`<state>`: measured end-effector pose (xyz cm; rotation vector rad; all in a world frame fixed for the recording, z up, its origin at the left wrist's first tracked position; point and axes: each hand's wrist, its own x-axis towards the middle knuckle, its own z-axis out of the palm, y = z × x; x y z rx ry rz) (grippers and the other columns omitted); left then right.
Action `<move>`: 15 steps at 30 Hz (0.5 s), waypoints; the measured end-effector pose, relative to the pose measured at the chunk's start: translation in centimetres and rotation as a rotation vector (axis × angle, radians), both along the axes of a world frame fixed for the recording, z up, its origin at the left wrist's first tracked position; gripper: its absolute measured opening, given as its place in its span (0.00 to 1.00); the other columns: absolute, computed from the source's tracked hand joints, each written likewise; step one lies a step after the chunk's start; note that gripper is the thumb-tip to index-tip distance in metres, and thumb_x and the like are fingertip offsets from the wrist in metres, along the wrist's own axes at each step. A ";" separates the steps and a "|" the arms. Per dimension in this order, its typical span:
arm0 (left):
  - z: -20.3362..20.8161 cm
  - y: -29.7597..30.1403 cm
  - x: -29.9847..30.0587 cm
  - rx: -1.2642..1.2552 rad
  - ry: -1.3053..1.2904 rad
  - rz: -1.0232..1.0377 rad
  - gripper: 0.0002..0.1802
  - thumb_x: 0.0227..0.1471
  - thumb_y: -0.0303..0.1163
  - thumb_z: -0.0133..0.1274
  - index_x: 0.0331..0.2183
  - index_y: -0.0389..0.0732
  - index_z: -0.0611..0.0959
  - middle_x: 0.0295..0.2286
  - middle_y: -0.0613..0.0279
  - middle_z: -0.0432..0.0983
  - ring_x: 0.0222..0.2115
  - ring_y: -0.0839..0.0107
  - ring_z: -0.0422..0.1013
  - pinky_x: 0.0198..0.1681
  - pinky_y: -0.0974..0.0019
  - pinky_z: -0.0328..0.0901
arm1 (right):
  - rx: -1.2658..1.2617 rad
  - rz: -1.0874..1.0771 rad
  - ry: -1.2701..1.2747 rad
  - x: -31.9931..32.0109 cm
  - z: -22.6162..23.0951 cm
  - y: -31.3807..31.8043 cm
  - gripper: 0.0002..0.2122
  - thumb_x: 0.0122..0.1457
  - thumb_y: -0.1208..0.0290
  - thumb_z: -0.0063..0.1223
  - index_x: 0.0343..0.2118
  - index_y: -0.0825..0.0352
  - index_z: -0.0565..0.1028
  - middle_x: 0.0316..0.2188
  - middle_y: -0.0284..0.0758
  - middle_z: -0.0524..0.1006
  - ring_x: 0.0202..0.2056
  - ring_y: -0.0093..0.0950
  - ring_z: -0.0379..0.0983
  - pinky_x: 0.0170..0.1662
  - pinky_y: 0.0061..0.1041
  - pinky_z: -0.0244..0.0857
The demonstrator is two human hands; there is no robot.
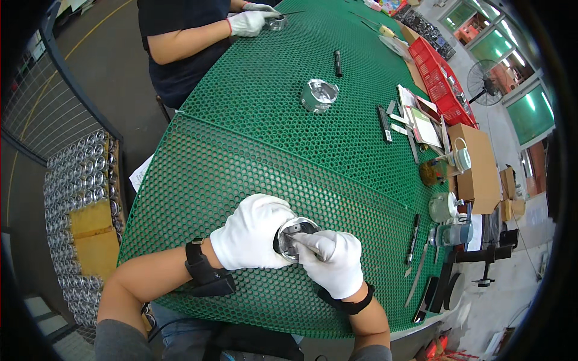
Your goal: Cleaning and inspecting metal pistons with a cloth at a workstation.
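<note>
In my white-gloved left hand (256, 234) is a silver metal piston (293, 227), tilted so its hollow side faces up and toward me. The left fingers wrap round its outer wall. My right hand (333, 262), gloved too, is closed with its fingertips at the piston's opening. A slim grey tool shows between those fingers and reaches into the hollow; its kind is hard to tell, as the glove covers most of it. Farther off on the green mat stands a second piston (319, 96), hollow side up, with a black marker (338, 63) beyond it.
Green honeycomb matting (198, 156) covers the table. Along the right lie another marker (413, 239), flat files, notebooks (421, 123), glass jars (444, 207), a cardboard box (472, 168) and a red crate (436, 78). A co-worker's gloved hand (247, 24) works at the far left. Stacked pistons (78, 180) stand left.
</note>
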<state>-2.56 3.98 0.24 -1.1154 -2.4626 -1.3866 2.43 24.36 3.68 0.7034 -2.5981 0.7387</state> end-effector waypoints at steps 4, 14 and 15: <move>0.2 0.3 0.1 0.003 0.012 0.006 0.32 0.30 0.45 0.75 0.39 0.40 0.83 0.36 0.56 0.82 0.40 0.53 0.78 0.48 0.52 0.71 | -0.064 0.042 -0.048 -0.3 -0.2 0.5 0.06 0.49 0.73 0.67 0.31 0.57 0.83 0.21 0.29 0.79 0.18 0.33 0.74 0.23 0.32 0.68; 0.1 0.6 -0.3 -0.002 0.037 -0.004 0.29 0.29 0.44 0.75 0.36 0.40 0.85 0.34 0.55 0.82 0.40 0.53 0.79 0.48 0.52 0.71 | -0.047 0.197 -0.130 -1.1 -0.4 2.2 0.08 0.52 0.71 0.67 0.36 0.56 0.83 0.26 0.27 0.81 0.24 0.30 0.77 0.29 0.29 0.69; 0.2 0.5 -0.2 -0.004 0.037 -0.007 0.29 0.29 0.44 0.75 0.36 0.40 0.85 0.34 0.55 0.82 0.40 0.53 0.79 0.48 0.52 0.71 | -0.043 0.215 -0.072 -1.1 -0.2 2.2 0.08 0.52 0.71 0.67 0.36 0.56 0.83 0.26 0.26 0.82 0.24 0.29 0.77 0.29 0.29 0.68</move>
